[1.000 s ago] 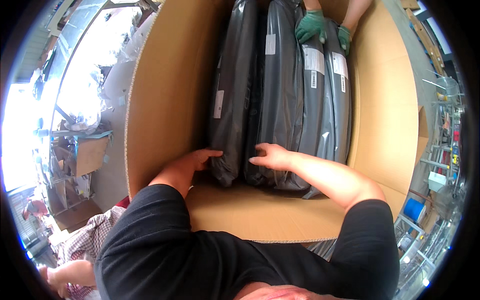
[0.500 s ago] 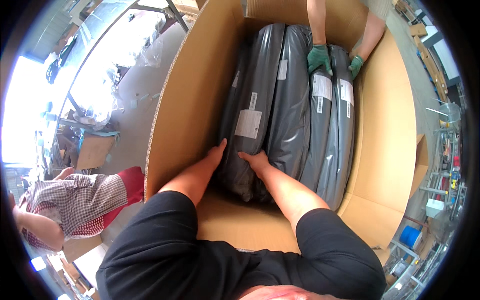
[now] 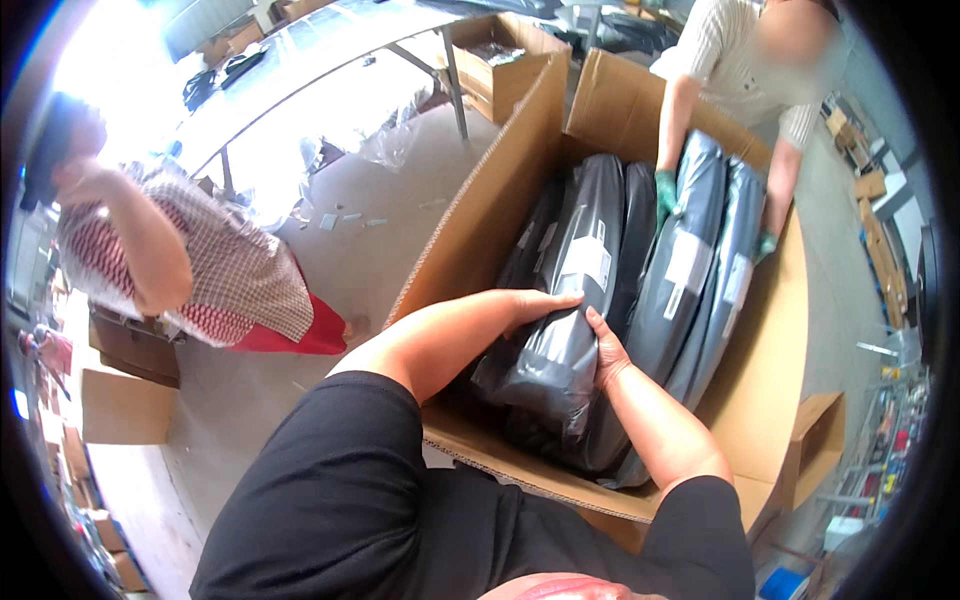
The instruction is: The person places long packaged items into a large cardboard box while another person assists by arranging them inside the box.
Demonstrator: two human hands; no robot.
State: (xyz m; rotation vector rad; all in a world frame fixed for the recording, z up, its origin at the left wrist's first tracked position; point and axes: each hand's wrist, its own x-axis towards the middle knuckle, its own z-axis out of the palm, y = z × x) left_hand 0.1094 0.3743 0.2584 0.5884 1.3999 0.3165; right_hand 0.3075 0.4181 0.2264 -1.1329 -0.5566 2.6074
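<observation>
A long package wrapped in dark grey plastic, with a white label on it, stands tilted in a large cardboard box. My left hand grips its left and upper side, fingers mostly hidden behind the plastic. From the right, my right hand holds the same package, thumb on top. To its right, more packages of the same kind stand side by side. At the far end, another person's green-gloved hands hold two of these, which stick up higher.
Left of the box stands a person in a checked top. Behind, a long table has plastic film under it, and an open carton stands next to it. A smaller cardboard box is at the right, by cluttered shelves.
My hands have moved up with the package, which now sits higher and more tilted. The other person's packages have risen too. My view has swung left, showing more of both people.
</observation>
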